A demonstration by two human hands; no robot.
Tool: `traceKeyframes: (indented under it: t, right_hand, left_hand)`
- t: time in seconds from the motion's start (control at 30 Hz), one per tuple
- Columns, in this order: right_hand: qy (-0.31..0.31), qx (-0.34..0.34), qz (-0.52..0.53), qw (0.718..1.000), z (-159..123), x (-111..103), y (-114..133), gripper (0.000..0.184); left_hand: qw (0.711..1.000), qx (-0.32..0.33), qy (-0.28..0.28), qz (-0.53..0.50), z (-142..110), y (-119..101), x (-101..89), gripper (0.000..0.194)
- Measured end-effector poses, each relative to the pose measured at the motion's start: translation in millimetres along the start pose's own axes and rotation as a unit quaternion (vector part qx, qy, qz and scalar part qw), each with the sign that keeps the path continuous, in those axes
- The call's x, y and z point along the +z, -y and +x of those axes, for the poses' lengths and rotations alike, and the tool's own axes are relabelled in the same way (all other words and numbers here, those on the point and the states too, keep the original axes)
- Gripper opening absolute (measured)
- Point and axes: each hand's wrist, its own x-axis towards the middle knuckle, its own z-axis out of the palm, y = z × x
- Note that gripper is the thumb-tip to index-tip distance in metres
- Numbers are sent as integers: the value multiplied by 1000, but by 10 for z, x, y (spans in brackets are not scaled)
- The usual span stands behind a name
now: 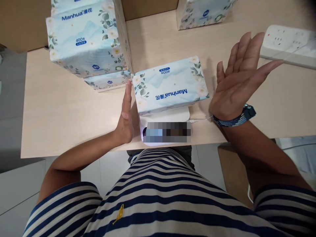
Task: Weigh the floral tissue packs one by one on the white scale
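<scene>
A pale blue, flower-printed tissue pack [170, 82] rests on a white device [165, 115], its lettering upside down from here. The device's front is partly pixelated, and a white cable runs into its right side. My left hand [125, 118] is upright and edge-on at the pack's left side, fingers straight; whether it touches the pack I cannot tell. To the right of the pack, my right hand [237, 75] is spread with the palm facing up and inward, holding nothing. A blue patterned band is around that wrist.
Similar tissue packs [84, 39] are stacked at the back left, beside a cardboard box [22, 26]. Another pack [204, 14] stands at the back. A white power strip [283, 42] lies at right behind my right hand. The wooden table's [61, 115] front edge runs close to my body.
</scene>
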Motion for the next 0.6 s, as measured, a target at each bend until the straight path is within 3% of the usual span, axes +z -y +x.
traceKeyframes:
  t: [0.1, 0.2, 0.3, 0.43, 0.6]
  right_hand:
    - [23, -4, -15, 1000, 42, -49, -89, 109]
    - [15, 15, -11, 1000, 101, -51, -212, 126]
    - [3, 34, 3, 999, 110, -23, -256, 129]
    - [1, 12, 12, 1000, 33, -2, -158, 119]
    - [20, 21, 1, 1000, -13, -27, -84, 113]
  left_hand:
    - [997, 64, 18, 27, -8, 30, -20, 91]
    - [994, 94, 32, 38, -15, 44, -30, 79]
    - [990, 116, 11, 81, -25, 30, -32, 85]
    - [987, 105, -37, 113, -46, -14, -33, 101]
    - [989, 93, -40, 105, -63, -37, -26, 102]
